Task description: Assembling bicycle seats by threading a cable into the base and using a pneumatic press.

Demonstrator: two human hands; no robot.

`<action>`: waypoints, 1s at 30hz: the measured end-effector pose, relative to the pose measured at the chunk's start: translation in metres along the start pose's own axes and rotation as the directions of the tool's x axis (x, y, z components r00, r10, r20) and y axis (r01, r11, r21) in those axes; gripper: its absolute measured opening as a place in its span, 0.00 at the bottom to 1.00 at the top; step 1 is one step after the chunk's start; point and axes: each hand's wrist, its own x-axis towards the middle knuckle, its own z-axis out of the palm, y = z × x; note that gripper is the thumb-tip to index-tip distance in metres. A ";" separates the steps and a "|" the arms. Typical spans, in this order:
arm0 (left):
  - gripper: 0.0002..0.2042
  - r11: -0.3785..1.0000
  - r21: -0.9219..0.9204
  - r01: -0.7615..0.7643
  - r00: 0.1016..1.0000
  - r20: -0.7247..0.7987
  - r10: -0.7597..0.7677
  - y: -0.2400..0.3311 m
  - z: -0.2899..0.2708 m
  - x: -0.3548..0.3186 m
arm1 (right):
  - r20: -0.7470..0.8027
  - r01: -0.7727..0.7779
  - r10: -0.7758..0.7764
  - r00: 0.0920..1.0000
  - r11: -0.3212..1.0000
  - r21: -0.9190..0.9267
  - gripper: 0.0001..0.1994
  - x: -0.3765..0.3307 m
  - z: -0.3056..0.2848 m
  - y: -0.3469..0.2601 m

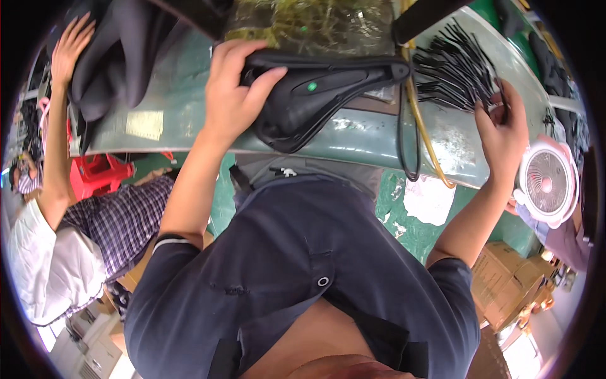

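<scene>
A black bicycle saddle point(315, 95) lies tipped at the table's front edge, its hollow underside with a green dot facing me and its narrow nose pointing right. My left hand point(237, 88) is closed on the saddle's wide rear end, thumb on the near side. To the right, a spread bundle of thin black strips point(451, 66) rests on the table. My right hand point(505, 129) is at the near end of this bundle, thumb and fingers curled together around strip ends; how many they hold is hidden.
A yellow hose point(416, 120) and a black cord loop point(400, 151) hang over the table edge. Clear bags point(309, 28) lie behind the saddle. More black saddles point(113, 63) stand left, beside a co-worker's hand point(69, 54). A white fan point(546, 180) is at right, a red stool point(98, 177) at left.
</scene>
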 end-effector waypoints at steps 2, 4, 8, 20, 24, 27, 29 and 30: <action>0.22 0.999 -0.036 0.041 0.998 -0.046 -0.043 -0.005 0.009 -0.007 | 0.033 -0.003 -0.008 0.999 0.949 0.316 0.34 -0.019 0.017 -0.010; 0.20 0.995 -0.091 0.041 0.995 -0.083 -0.049 -0.015 0.013 -0.011 | 0.230 -0.017 -0.090 0.969 0.906 0.424 0.38 -0.036 0.035 -0.047; 0.14 0.941 -0.292 0.172 0.967 -0.134 -0.218 -0.013 0.019 -0.018 | 0.382 -0.025 -0.232 0.895 0.828 0.560 0.28 -0.050 0.083 -0.089; 0.17 0.864 -0.425 0.271 0.886 -0.242 -0.397 -0.001 0.036 -0.025 | 0.166 0.309 -0.368 0.915 0.902 0.301 0.09 -0.049 0.140 -0.108; 0.16 0.794 -0.532 0.293 0.884 -0.167 -0.437 0.006 0.033 -0.024 | 0.108 0.433 -0.480 0.871 0.852 0.295 0.10 -0.035 0.147 -0.114; 0.13 0.784 -0.589 0.194 0.927 -0.152 -0.344 -0.015 0.038 -0.024 | 0.071 0.513 -0.553 0.830 0.808 0.292 0.10 -0.030 0.151 -0.121; 0.14 0.799 -0.574 0.176 0.929 -0.172 -0.328 -0.016 0.041 -0.024 | 0.120 0.453 -0.506 0.854 0.837 0.306 0.09 -0.031 0.149 -0.122; 0.15 0.816 -0.556 0.161 0.929 -0.194 -0.315 -0.016 0.042 -0.023 | 0.118 0.454 -0.505 0.855 0.838 0.302 0.09 -0.031 0.151 -0.121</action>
